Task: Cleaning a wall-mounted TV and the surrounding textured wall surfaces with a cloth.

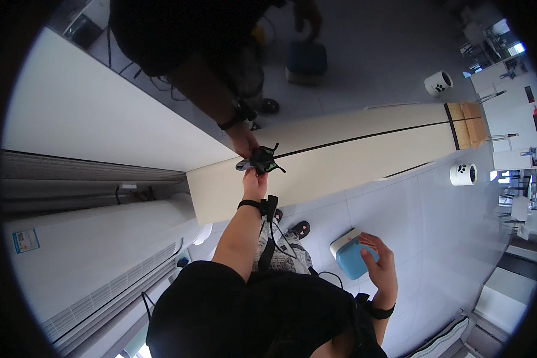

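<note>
My left hand (255, 181) is stretched forward, its fingers closed on a small dark item (266, 168) with green parts and a thin black prong. A greyish piece (243, 165) sits beside the fingertips; what the item is cannot be told. It is at a dark, mirror-like panel (362, 58), which reflects the hand and the item. My right hand (379, 262) is held out at the right with fingers apart and nothing in it, above a blue and white box (351, 255) on the floor, as seen from here. Both wrists wear black straps.
A long cream surface (340, 156) runs along the panel. An orange-brown item (465, 141) is at its far end. A white bin with a paw print (463, 174) stands on the tiled floor. A white air conditioner (94, 241) is at left. Cables hang near my legs.
</note>
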`<state>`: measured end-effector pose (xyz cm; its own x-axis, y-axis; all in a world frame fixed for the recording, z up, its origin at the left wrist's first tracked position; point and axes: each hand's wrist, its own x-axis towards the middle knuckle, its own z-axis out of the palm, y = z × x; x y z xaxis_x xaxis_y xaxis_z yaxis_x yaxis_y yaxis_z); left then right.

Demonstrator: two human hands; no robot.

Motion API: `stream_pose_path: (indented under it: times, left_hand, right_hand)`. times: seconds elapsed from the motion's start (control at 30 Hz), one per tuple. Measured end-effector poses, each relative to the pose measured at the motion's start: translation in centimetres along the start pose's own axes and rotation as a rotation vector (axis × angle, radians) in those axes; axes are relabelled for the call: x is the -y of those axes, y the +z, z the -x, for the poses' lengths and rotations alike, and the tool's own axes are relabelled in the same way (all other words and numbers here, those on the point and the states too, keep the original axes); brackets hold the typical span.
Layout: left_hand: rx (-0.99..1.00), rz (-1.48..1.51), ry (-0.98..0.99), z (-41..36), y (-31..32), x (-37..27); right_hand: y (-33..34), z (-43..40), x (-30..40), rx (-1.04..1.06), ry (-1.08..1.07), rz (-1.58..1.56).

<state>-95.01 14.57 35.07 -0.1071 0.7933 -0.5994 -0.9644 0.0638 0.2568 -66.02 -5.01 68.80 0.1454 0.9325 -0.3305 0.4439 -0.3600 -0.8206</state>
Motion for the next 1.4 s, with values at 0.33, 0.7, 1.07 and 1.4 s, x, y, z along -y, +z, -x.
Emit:
stream_pose_path:
  times: [0.33,0.7,1.07,1.4]
  left_hand:
    - [-0.296,-0.142,-0.079,-1.6,0.5,3.5]
    - [-0.226,-0.154,-0.333,-1.2,7.2,14.5]
    - [0.077,-0.018,-0.202,-2.8,1.7,2.6]
    - [0.076,0.022,-0.198,-1.2,3.3,2.0]
  right_hand:
    - [2.4,2.4,-0.1,-0.039,0.006,-0.027]
    - [3.0,4.8,-0.6,-0.103,0.097,-0.023]
    - [4.3,1.1,-2.8,0.016,0.047,-0.258]
    - [5.7,-2.6,-4.0,0.058,0.045,-0.235]
